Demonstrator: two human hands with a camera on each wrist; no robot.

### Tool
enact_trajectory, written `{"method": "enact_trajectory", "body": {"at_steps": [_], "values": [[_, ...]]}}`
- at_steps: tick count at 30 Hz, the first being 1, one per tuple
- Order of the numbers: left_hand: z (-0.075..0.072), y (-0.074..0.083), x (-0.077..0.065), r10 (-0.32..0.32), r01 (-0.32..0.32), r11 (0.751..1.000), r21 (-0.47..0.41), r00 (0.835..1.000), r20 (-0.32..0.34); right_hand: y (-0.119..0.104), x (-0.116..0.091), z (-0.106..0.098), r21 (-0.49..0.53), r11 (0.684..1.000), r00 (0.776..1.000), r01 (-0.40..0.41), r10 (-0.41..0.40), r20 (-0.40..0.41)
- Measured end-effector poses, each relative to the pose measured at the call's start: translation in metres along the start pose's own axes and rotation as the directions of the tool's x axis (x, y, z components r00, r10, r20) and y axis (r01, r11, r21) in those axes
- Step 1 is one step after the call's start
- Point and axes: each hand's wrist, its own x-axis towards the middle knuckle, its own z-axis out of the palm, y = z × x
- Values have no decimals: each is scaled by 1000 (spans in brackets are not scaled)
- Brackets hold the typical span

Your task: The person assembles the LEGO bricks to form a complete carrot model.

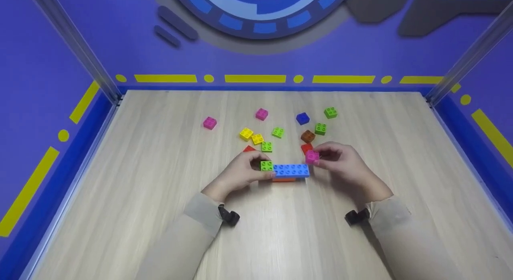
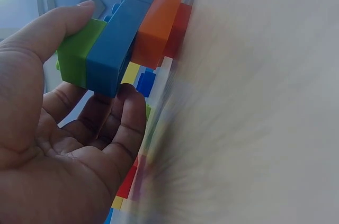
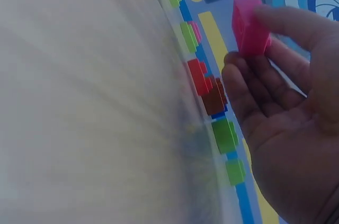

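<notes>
Assembly (image 1: 291, 170) and pink brick (image 1: 312, 156), one per hand, at the bench (image 1: 280, 240)

Item 1: assembly, mid-bench. Long blue bar (image 2: 114, 49); green brick (image 1: 266, 165) atop its left end; orange brick (image 2: 156, 25) beneath. Red shows below the orange — attached or merely behind, cannot tell. Left hand (image 1: 240, 169) grips the left end between thumb and curled fingers.

Item 2: pink brick, near the bar's right end, a gap between them. Right hand (image 1: 344, 161) pinches it, thumb against fingers.

Item 3: loose stock, on the far part of the bench, studs up.
Left: one magenta brick (image 1: 209, 123), well apart from the rest.
Centre: second magenta brick (image 1: 261, 114), farthest; two yellow bricks (image 1: 246, 134), side by side; two lime bricks (image 1: 278, 132); one red brick (image 1: 249, 149), partly hidden by the left hand.
Right: dark blue brick (image 1: 303, 118); two grass-green bricks (image 1: 330, 112); brown brick (image 1: 308, 136); another red brick (image 1: 307, 148), just beyond the held pink one.

Surround: purple-blue panels (image 1: 132, 55) with yellow dashes (image 1: 255, 78), left, right and far. Beige sleeves (image 1: 180, 236) on both arms — black device (image 1: 229, 216) at each wrist.
</notes>
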Motion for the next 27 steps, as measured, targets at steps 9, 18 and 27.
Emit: {"method": "enact_trajectory", "body": {"at_steps": [9, 18, 27], "values": [[0, 0, 0, 8, -8, 1000, -7, 1000, -2, -9, -3, 13, 81, 995, 994, 63, -70, 81], [0, 1, -1, -2, 2, 1000, 0, 1000, -2, -8, -5, 17, 90, 990, 986, 105, -116, 119], [0, 2, -1, -13, 13, 1000, 4, 1000, -3, -8, -6, 19, 83, 992, 984, 91, -103, 143]]}}
